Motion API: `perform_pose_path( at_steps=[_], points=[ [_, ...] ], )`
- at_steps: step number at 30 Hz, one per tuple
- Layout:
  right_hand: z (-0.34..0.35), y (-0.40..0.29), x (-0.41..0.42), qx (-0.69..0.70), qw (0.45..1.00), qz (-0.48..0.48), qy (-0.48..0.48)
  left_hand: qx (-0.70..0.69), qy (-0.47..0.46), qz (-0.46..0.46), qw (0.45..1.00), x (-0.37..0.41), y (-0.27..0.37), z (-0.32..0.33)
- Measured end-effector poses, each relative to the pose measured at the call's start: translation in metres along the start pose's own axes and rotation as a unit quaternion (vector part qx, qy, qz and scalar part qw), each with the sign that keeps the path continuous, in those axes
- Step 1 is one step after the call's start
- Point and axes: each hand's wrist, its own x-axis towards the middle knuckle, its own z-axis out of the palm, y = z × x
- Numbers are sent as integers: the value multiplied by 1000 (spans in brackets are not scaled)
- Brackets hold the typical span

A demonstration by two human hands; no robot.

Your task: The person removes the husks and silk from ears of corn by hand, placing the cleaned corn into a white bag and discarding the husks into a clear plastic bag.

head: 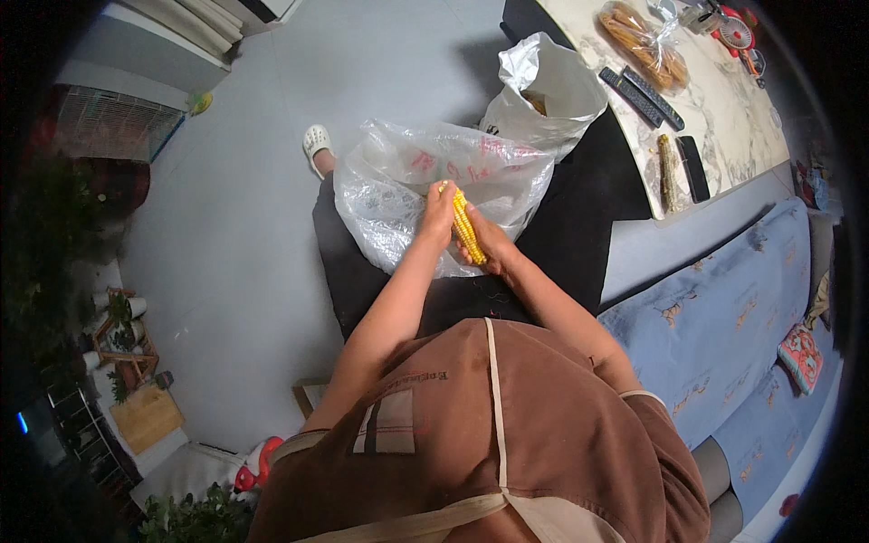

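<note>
An ear of yellow corn (467, 227) is held between both hands, tilted above my lap. My left hand (441, 203) grips its far end, with the thumb near the tip. Wrapped around the near end and right side of the ear is my right hand (492, 243). Below the hands, a translucent plastic bag (383, 183) with red writing lies spread over my thighs, its mouth gaping. The bottom of the bag is mostly hidden by my hands and its own folds.
Right of the bag stands a white woven sack (574, 102) with something brownish inside. A marble-topped table (736, 136) carries two remote controls (638, 98), a phone (692, 170), a thin dark cob (667, 173) and a bag of long brown food (641, 41). A blue-covered sofa (713, 319) is at right.
</note>
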Motion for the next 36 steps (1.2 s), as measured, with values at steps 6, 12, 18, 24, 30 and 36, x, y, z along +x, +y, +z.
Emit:
perform_pose_path(
  at_steps=[6, 12, 18, 24, 30, 36],
  points=[
    [1, -8, -1, 1, 1000, -10, 2, -211, -94, -71, 970, -3, 20, -5],
    [2, -6, 2, -18, 1000, -18, 11, -88, -50, 11, 995, -8, 19, 3],
    [5, -6, 0, -16, 999, 11, 27, -30, -14, 25, 999, -10, 17, 7],
    [4, -9, -2, -36, 999, -25, 27, -191, -71, -14, 979, -12, 31, 5],
    [0, 7, 12, -112, 983, -143, 41, -40, -7, 96, 995, -13, 25, 13],
    [-4, 13, 13, -103, 985, -136, 27, 8, -21, 98, 995, -10, 18, 8]
  ],
)
